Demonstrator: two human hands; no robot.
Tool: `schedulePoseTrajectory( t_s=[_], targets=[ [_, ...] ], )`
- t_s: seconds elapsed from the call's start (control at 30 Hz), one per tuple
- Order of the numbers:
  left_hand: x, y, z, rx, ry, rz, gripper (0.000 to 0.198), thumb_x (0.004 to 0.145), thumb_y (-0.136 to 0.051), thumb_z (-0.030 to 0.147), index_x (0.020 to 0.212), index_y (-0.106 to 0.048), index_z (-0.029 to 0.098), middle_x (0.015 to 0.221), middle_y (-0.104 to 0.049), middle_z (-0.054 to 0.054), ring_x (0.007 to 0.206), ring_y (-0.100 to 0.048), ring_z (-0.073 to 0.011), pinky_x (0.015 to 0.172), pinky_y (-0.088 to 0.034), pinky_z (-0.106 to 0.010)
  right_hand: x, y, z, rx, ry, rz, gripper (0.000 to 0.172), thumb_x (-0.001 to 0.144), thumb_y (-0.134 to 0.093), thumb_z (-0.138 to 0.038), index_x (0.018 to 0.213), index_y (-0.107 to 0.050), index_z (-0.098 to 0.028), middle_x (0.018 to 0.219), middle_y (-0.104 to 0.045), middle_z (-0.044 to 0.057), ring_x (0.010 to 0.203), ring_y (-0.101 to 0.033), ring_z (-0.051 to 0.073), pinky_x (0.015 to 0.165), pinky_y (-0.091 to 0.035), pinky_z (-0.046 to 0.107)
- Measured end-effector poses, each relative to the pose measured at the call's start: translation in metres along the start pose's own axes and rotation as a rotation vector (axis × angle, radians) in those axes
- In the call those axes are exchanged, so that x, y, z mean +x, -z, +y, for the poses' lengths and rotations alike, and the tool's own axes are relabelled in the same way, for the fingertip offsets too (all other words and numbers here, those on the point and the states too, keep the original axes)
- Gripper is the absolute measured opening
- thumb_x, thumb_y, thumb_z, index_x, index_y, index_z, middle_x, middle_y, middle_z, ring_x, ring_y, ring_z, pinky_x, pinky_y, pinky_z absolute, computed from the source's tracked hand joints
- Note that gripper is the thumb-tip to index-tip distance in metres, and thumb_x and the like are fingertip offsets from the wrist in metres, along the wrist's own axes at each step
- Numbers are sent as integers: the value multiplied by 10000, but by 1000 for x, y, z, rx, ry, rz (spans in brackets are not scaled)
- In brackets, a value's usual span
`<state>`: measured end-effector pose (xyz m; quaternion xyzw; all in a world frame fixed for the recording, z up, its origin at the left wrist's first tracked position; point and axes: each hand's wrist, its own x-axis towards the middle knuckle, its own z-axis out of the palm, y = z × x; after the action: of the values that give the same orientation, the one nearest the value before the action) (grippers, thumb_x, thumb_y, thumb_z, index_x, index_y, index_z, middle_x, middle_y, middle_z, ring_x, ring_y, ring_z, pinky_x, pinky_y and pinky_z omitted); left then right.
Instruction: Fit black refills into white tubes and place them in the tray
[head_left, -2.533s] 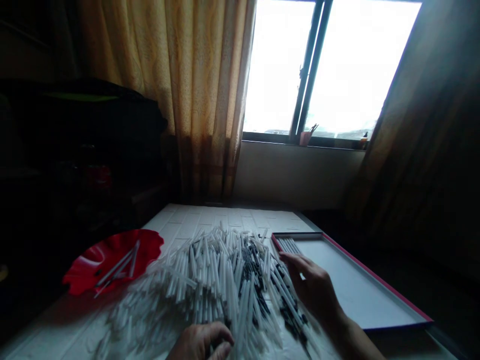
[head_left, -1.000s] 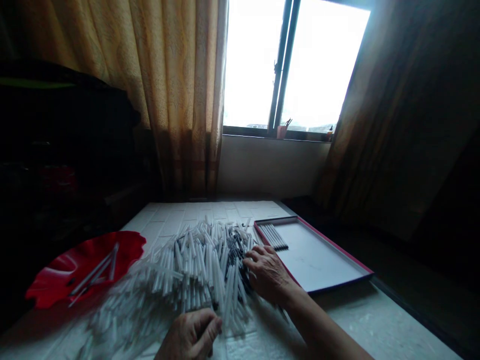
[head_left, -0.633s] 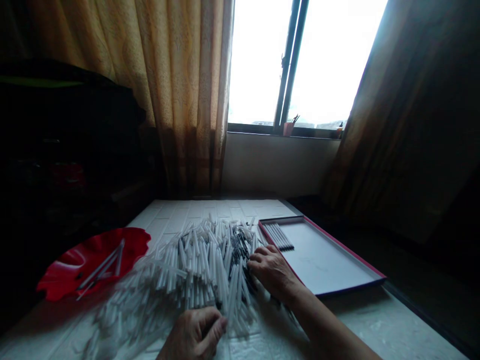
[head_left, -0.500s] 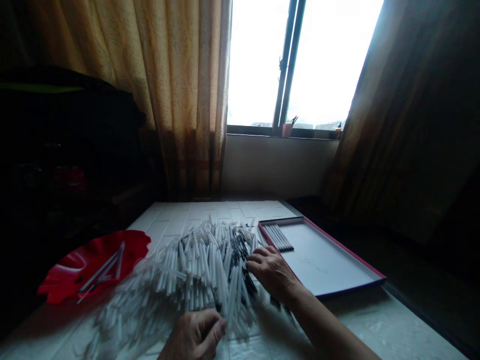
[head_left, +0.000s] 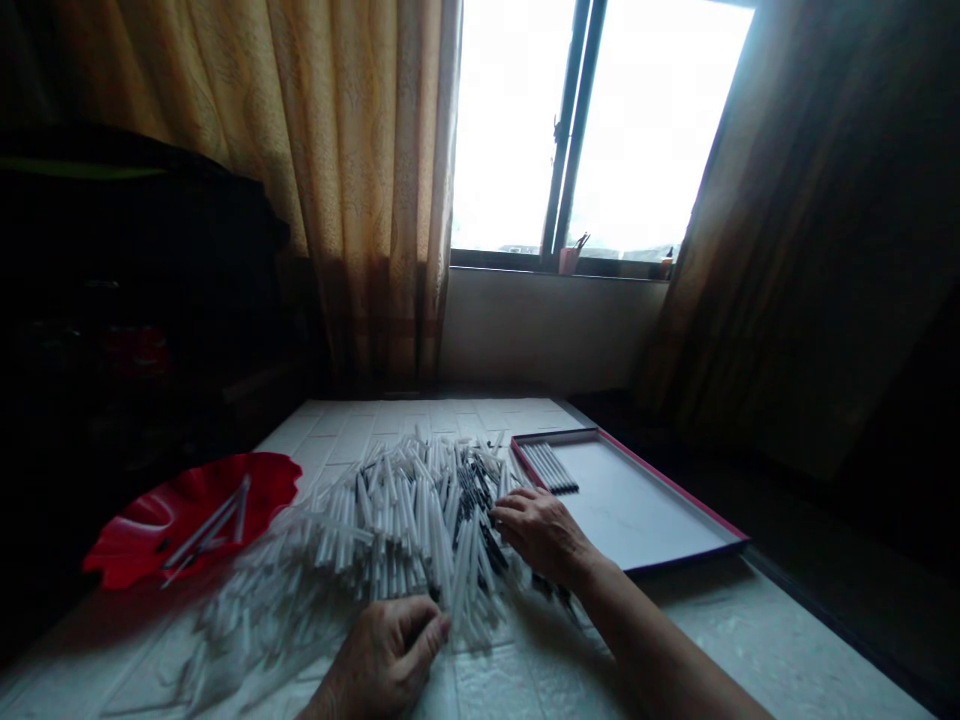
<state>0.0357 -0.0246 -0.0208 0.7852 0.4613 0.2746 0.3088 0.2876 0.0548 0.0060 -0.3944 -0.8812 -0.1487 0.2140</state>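
Observation:
A large heap of white pen tubes (head_left: pixel 375 545) mixed with black pieces covers the middle of the white table (head_left: pixel 712 650). My right hand (head_left: pixel 541 533) rests on the heap's right side, its fingers curled among the black pieces. Whether it grips one, I cannot tell. My left hand (head_left: pixel 386 655) lies at the heap's near edge, fingers bent onto the tube ends. A flat tray with a red rim (head_left: pixel 660 480) lies to the right, with a short row of pens (head_left: pixel 549 467) lined up at its far left end.
A red wavy-edged dish (head_left: pixel 150 530) at the left holds a few tubes. Yellow curtains and a bright window stand beyond the table's far edge. A small pink cup (head_left: pixel 568 260) sits on the sill. Dark furniture fills the left side.
My right hand has drawn back from the tray's left end onto the heap's right side. My left hand has stayed at the near edge. The view has shifted slightly.

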Motion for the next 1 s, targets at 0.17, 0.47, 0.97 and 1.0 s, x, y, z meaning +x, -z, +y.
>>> schedulePoseTrajectory(
  t_s=[0.17,0.47,0.97,1.0],
  targets=[
    [0,0,-1,10,-3,12,415,893,-378,465,632,-532,183,576,-461,29,571,-477,-142,552,-316,-233,-5,2,11,76,-37,255,159,913,-554,-161,965,-698,-204,967,-766,68,860,-698,204,800,-533,300],
    [3,2,-1,22,8,15,415,864,-407,487,671,-588,167,574,-432,42,556,-434,-134,544,-322,-227,-14,25,36,148,-347,589,151,956,-410,-228,970,-556,-191,758,-741,47,540,-682,158,522,-493,231],
    [2,0,-4,78,43,34,383,864,-407,460,671,-575,175,595,-463,32,593,-479,-150,571,-335,-234,-10,10,47,176,-347,357,235,931,-395,-263,761,-552,-225,613,-685,43,474,-625,180,456,-327,250],
    [2,0,-5,80,43,33,389,871,-399,458,674,-576,174,595,-466,32,591,-480,-149,568,-333,-233,-9,8,47,194,-349,356,214,922,-405,-255,767,-550,-227,619,-689,40,485,-634,181,462,-345,248]
  ],
)
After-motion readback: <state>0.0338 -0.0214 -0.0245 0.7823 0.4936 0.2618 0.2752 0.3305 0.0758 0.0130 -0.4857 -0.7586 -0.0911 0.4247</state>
